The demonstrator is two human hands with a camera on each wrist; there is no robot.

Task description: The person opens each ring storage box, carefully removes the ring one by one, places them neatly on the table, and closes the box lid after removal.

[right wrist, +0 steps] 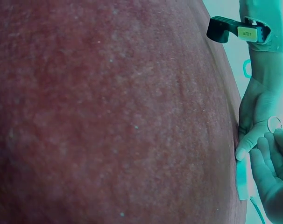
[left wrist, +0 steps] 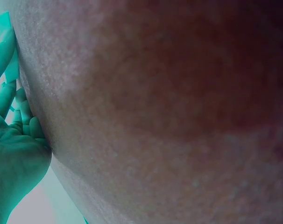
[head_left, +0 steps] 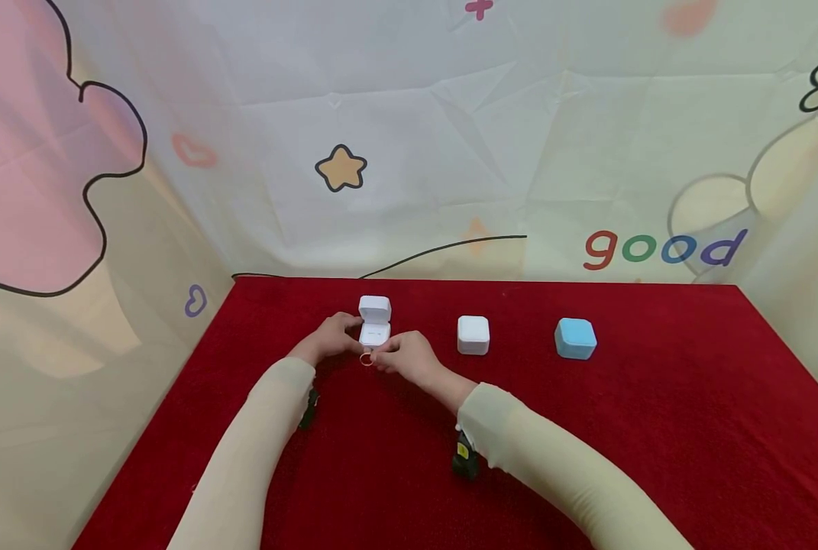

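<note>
A small white ring box (head_left: 375, 309) stands on the cloth with its lid raised, showing a pale inside. My left hand (head_left: 333, 336) holds it at its left side, thumb by the front corner. Just in front of the box, my right hand (head_left: 412, 359) pinches a thin gold ring (head_left: 366, 365) between thumb and fingertips. In the right wrist view the ring (right wrist: 268, 122) shows above the fingertips, beside the left thumb. Only part of the box (left wrist: 11, 70) appears at the edge of the left wrist view, with the left hand's fingers against it.
To the right stand a closed white box (head_left: 473, 336) and, farther along, a closed light-blue box (head_left: 576, 338). A red cloth (head_left: 374, 473) covers the table. Behind it hangs a printed curtain (head_left: 422, 160). Each wrist carries a dark camera (head_left: 464, 457).
</note>
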